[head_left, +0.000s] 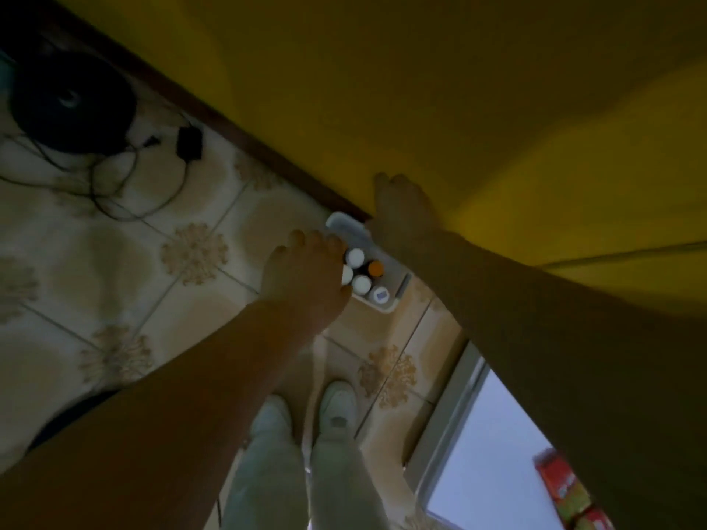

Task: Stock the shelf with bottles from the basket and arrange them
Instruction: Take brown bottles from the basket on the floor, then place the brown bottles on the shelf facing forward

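Head view: picking stage, by the look of it. Reaches down with left hand point(302, 273) over bottles point(361, 285) standing in basket point(346, 223) on floor point(153, 242), at basket's 9 o'clock. Cannot tell whether that grip grasps a cap. Holds right hand point(401, 216) at 1 o'clock, fingers straight, grip released. Next: close round one bottle and lift it straight up.

The left hand point(302, 273) hides half a white-capped bottle point(347, 276) and its own fingertips. Red packets point(566, 491) run off the bottom edge.
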`<state>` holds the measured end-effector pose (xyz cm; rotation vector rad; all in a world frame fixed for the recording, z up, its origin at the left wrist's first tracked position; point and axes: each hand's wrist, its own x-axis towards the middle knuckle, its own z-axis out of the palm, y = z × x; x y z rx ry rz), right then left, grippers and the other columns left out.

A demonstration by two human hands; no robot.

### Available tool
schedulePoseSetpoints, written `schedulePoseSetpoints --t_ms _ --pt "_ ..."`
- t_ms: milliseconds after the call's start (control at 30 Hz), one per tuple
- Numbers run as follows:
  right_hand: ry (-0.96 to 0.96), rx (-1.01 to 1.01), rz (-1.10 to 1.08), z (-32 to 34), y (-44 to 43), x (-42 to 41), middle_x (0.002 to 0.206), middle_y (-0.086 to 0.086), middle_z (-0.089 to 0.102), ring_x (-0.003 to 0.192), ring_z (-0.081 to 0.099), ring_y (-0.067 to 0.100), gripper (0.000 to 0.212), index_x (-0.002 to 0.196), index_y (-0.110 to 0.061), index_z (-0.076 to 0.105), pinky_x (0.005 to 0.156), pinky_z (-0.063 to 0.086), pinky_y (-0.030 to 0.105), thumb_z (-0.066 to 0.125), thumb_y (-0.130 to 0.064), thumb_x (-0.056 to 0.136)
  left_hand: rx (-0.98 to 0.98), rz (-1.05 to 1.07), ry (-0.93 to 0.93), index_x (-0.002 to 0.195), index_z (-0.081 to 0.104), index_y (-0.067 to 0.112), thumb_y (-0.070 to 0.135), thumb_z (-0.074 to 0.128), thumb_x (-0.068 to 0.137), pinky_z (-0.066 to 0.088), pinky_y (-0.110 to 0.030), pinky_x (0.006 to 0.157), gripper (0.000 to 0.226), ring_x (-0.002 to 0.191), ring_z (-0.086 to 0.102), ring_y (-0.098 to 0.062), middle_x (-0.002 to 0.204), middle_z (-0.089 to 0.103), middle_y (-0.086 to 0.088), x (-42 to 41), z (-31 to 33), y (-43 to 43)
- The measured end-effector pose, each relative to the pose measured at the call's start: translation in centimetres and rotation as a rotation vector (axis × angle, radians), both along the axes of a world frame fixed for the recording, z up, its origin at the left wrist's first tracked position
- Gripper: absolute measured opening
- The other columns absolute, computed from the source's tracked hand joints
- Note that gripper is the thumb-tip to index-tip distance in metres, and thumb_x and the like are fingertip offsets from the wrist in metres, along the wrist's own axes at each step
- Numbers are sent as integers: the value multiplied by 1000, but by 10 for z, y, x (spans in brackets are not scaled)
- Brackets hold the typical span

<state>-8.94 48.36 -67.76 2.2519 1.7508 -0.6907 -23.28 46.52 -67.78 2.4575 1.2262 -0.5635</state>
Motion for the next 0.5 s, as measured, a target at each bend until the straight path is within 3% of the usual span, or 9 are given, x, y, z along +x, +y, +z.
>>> schedulePoseSetpoints --t_ms 100,300,500 --pt "-3 83 25 114 18 -6 129 17 43 112 48 33 44 136 -9 35 86 39 36 54 -13 96 127 10 -9 132 32 13 50 46 93 42 -35 93 56 122 41 -26 130 43 -10 -3 103 19" --pt "-55 304 36 337 30 -17 126 14 45 115 49 32 34 128 -9 41 85 45 39 52 -10 96 323 5 -33 128 35 14 51 47 92 43 -36 93 53 120 40 -28 126 44 -9 -13 315 42" --pt "-206 465 17 523 -5 -2 127 14 44 119 47 32 38 128 -8 41 85 44 38 54 -13 93 407 13 -72 137 31 14 51 46 92 42 -36 94 60 128 36 -28 136 41 -7 -12 468 16"
